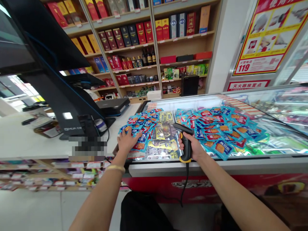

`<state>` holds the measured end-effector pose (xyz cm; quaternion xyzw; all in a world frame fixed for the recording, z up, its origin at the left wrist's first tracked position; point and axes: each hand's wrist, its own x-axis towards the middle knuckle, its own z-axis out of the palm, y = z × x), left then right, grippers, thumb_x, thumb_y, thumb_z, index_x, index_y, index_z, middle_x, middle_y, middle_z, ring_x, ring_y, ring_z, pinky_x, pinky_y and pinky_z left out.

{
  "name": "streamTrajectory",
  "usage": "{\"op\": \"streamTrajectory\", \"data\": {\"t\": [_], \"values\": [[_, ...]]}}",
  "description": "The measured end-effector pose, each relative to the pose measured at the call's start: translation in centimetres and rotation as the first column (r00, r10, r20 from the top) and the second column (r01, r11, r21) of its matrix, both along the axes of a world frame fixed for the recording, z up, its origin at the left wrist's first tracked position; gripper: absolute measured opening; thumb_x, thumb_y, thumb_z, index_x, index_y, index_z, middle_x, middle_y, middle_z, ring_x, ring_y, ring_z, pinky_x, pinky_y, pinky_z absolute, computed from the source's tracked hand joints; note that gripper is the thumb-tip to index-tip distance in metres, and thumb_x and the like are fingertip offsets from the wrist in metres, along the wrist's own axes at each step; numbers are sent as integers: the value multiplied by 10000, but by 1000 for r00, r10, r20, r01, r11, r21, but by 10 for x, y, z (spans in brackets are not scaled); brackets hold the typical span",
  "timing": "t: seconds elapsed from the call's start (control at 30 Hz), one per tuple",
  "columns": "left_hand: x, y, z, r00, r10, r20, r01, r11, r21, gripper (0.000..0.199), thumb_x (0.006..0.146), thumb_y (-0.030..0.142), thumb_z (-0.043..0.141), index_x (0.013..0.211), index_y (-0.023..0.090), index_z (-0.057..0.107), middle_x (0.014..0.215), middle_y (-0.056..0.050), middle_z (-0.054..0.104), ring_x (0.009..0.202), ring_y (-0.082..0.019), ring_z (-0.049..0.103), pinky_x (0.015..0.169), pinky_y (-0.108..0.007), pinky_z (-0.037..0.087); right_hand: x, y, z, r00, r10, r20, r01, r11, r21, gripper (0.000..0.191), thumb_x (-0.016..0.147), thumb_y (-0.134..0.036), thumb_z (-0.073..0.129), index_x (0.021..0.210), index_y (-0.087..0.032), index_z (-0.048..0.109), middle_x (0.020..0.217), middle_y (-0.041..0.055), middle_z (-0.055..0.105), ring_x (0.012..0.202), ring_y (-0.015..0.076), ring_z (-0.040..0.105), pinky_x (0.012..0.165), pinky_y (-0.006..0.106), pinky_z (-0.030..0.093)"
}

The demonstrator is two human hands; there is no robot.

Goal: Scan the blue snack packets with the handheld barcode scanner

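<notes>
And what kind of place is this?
Probably a shop: boxes line the shelves, a till-like machine stands on the counter, and the right hand holds what looks like a barcode scanner.

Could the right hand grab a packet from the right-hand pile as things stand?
Probably not without freeing itself: the right hand has its fingers wrapped around the handheld scanner. Otherwise the way looks free, as the right-hand pile lies close beside it, uncovered.
</notes>
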<state>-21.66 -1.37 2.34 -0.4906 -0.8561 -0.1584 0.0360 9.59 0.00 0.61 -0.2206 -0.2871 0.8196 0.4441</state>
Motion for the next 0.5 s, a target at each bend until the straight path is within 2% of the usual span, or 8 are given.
{"op": "streamTrajectory", "data": {"t": [0.13, 0.27, 0.37, 0.5], "values": [[22, -14, -9, 992, -100, -71, 101, 995, 2, 869, 746, 721, 484, 1441, 209, 384, 1526, -214, 282, 1382, -408, 294, 1087, -555, 255, 1, -1, 0, 1000, 4, 11, -4, 1000, -4, 203, 750, -349, 699, 797, -182, 595, 619, -17, 557, 473, 85, 472, 433, 204, 419], [41, -23, -17, 979, -161, -127, 158, 987, -39, 981, 674, 739, 570, 1474, 229, 323, 1557, -208, 204, 1409, -433, 211, 1097, -607, 184, 0, -3, 1, 999, 8, 31, -8, 1000, 3, 211, 740, -345, 704, 786, -171, 596, 611, -13, 561, 468, 82, 469, 425, 200, 410], [49, -22, -22, 972, -199, -127, 196, 980, -37, 925, 713, 692, 574, 1482, 257, 303, 1571, -185, 179, 1422, -426, 178, 1099, -620, 163, 0, -4, 2, 999, 6, 37, -5, 1000, -8, 198, 744, -340, 700, 778, -176, 594, 610, -15, 560, 470, 83, 473, 427, 200, 411], [52, -19, -26, 970, -228, -89, 229, 973, 8, 837, 758, 606, 583, 1471, 247, 335, 1570, -182, 181, 1420, -426, 183, 1096, -577, 226, 1, -3, 3, 1000, 2, 30, -2, 1000, -11, 191, 750, -340, 696, 783, -183, 592, 611, -17, 561, 477, 87, 481, 434, 204, 416]]}}
